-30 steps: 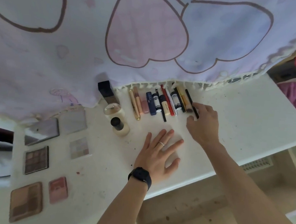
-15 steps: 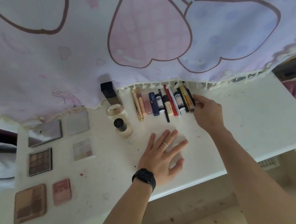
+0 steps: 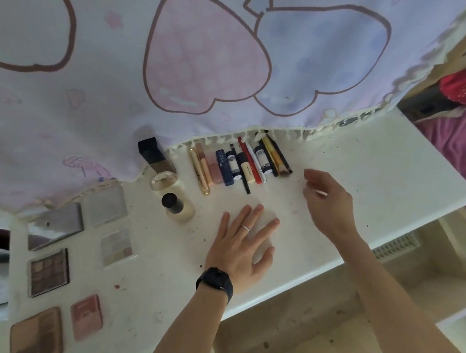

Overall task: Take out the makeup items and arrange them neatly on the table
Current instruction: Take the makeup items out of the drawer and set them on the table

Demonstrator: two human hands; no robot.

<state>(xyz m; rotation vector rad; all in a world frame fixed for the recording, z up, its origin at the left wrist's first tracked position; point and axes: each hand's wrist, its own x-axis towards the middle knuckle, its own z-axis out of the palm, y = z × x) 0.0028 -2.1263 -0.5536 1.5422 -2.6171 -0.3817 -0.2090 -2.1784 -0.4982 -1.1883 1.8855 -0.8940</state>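
Empty hands (image 3: 243, 243) over stained white table (image 3: 384, 175), curtain (image 3: 181, 56) behind.

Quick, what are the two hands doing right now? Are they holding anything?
Left hand: open, fingers spread, flat on the table, holding nothing.
Right hand: open, loosely curled, empty, just clear of the row of makeup sticks.

A single head-worn wide-angle view looks steeply down and forward, close above the white tabletop (image 3: 370, 173), which crosses mid-frame; a printed cloth (image 3: 181, 56) fills the upper half, forearms entering from below.
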